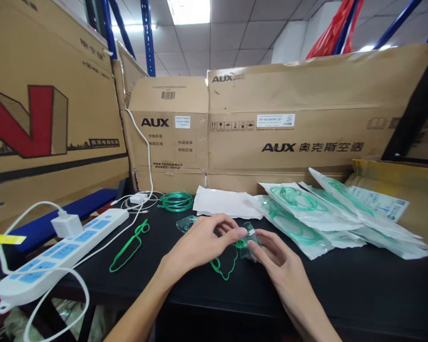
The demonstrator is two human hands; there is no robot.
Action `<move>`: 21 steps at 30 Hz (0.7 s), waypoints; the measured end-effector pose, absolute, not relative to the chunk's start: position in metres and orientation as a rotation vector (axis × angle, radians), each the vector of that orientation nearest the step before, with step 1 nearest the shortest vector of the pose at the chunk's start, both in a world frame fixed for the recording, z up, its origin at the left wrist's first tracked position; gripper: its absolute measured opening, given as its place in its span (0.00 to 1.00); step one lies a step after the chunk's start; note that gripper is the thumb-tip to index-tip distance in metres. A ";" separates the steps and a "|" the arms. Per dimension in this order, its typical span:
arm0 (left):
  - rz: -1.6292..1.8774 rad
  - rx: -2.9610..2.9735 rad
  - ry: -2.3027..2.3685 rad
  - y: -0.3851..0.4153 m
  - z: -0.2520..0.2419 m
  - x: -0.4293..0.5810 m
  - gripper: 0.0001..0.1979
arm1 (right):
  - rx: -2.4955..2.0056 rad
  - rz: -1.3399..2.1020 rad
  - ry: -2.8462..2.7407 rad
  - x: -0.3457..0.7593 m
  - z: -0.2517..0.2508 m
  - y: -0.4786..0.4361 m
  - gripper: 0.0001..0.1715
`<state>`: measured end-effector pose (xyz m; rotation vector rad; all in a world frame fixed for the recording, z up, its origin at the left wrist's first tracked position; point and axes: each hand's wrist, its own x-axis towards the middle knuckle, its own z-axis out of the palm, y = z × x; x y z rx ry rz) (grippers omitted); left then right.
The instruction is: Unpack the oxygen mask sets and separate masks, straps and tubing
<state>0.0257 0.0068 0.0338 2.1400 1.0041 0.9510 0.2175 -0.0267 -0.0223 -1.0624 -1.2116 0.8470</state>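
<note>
Packets [328, 216] with coiled green tubing [297, 203] inside lie heaped on the right of a black table [364, 294], while near its middle a person's left hand [210, 237] and right hand [278, 256], fingers curled, pinch a clear piece [248, 251] between them, a green strap [226, 278] looping below

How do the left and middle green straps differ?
The middle strap runs up between the left hand and right hand; the left strap lies on the table, untouched. The left strap forms a narrow loop bunched at one end; the middle strap shows a wider one. Both are thin and green.
</note>
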 end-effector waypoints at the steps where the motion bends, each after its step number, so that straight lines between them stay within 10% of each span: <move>1: 0.899 2.149 1.001 0.006 0.031 0.026 0.18 | -1.061 0.818 -1.216 0.218 -0.023 -0.026 0.24; 21: 0.918 2.401 0.912 0.009 0.017 0.021 0.07 | -1.132 0.897 -1.133 0.212 -0.019 -0.032 0.26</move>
